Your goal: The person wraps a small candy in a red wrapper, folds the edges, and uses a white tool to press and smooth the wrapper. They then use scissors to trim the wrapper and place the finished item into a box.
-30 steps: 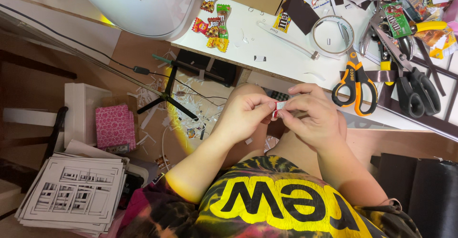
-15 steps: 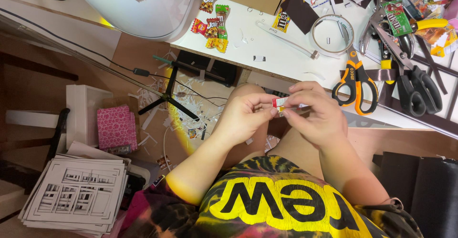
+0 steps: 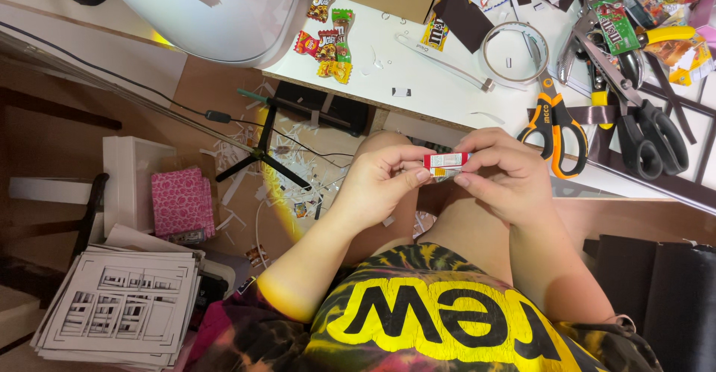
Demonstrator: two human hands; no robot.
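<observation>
With both hands pinching it, the small red-and-white packet (image 3: 446,162) sits mid-frame: left hand (image 3: 380,186) and right hand (image 3: 501,174) clamp opposite ends, orange-handled scissors (image 3: 556,122) just upper right.

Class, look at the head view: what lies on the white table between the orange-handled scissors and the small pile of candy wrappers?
In the head view, between the orange-handled scissors and the candy wrappers lie a white plastic strip, a coiled band and paper scraps.

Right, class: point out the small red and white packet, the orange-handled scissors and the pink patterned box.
small red and white packet (image 3: 446,162), head view, middle of its face.
orange-handled scissors (image 3: 553,112), head view, upper orange handle.
pink patterned box (image 3: 181,202), head view, middle of its top.
</observation>
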